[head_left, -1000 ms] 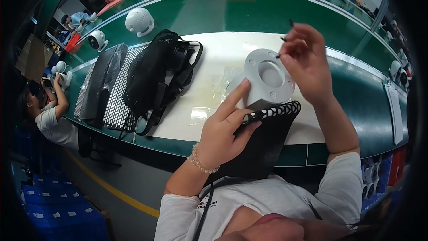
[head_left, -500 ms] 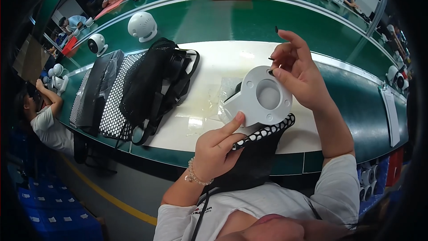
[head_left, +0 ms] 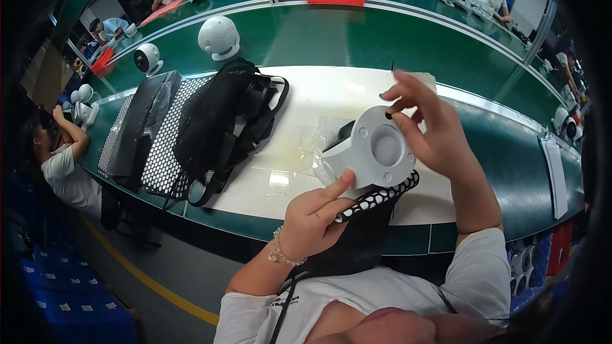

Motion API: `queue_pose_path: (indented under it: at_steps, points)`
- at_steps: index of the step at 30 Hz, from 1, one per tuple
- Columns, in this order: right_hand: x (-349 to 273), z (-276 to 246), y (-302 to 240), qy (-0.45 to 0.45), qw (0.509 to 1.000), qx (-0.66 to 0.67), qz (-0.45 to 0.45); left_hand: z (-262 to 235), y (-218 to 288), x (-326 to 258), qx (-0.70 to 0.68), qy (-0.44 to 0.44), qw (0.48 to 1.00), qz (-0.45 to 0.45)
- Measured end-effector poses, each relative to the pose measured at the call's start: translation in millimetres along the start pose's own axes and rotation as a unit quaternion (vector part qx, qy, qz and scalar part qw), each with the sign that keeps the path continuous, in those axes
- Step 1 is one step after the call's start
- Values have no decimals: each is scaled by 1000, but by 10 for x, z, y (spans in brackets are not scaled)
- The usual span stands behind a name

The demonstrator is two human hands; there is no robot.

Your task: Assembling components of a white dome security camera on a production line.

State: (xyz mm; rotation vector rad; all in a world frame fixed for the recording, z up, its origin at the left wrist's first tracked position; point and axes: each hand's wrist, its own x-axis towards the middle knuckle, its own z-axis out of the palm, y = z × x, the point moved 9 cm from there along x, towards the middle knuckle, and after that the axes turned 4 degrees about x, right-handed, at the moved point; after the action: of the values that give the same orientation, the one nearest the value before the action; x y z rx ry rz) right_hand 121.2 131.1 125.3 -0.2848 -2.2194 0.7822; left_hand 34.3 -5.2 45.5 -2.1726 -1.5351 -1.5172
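The right hand point(head_left: 433, 127), earlier raised clear, had brought a small dark plug point(head_left: 388, 114), pinched, onto the white round plastic housing point(head_left: 373, 151) gripped by the left hand point(head_left: 315, 220).

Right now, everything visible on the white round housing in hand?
The white round housing looks like matte plastic: a flat circular face with a shallow round recess and small holes near its rim. It is tilted, face toward the camera. The left hand props it from below; the right hand presses a small dark piece at its upper edge.
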Motion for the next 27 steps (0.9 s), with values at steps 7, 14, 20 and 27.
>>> queue_pose_path:
  at_steps: [7,14,20,27]
  points:
    - [-59,-46,-170,45,993,-64,-85,13,11,-24,8,12,1000,9]
    - [-1,325,65,-35,980,180,75,19,15,-20,11,25,1000,11]
    - [-43,304,-99,-33,998,60,-11,-22,12,-28,4,37,999,9]
    - [-180,295,-321,-93,985,-135,-57,-24,21,-12,-6,28,1000,0]
